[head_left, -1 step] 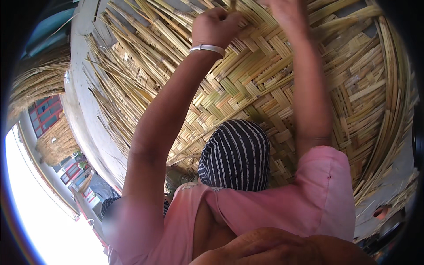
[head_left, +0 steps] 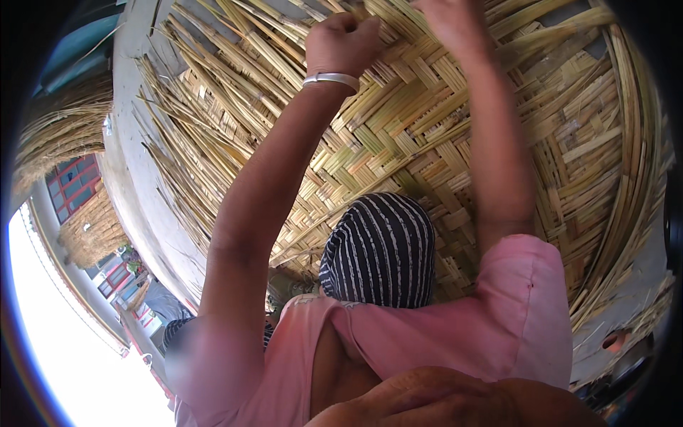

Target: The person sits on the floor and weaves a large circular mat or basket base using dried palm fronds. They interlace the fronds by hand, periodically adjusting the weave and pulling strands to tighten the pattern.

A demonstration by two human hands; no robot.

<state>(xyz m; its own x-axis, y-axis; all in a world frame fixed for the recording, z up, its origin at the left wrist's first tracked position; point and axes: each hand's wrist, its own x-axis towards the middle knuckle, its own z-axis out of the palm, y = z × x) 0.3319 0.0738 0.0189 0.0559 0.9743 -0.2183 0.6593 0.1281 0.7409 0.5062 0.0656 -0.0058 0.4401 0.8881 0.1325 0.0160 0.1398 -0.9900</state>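
A large mat of pale yellow-green split reeds [head_left: 427, 132] spreads under both arms, woven in a slanting pattern. At the upper middle, over the mat's far part, my left hand [head_left: 341, 45] is closed, a pale bangle [head_left: 331, 80] round its wrist. Its fingertips are hidden, so what they grip does not show. My right hand [head_left: 453, 23] reaches the top edge a little to the right, close to the left one. Motion blurs it and the frame cuts off part of its fingers. Loose reed ends [head_left: 181, 121] fan out along the mat's left side.
Striped dark cloth over my knee [head_left: 380, 249] rests against the mat's near part. Long bundled reeds [head_left: 629, 142] curve along the right. Leftward stand a thatch-like stack [head_left: 67, 132] and a building with red-framed windows [head_left: 75, 183]. A small reddish-brown pot [head_left: 613, 340] sits at lower right.
Both hands have shifted slightly to the left. The right hand has also come a little lower in the picture. The mat looks unchanged.
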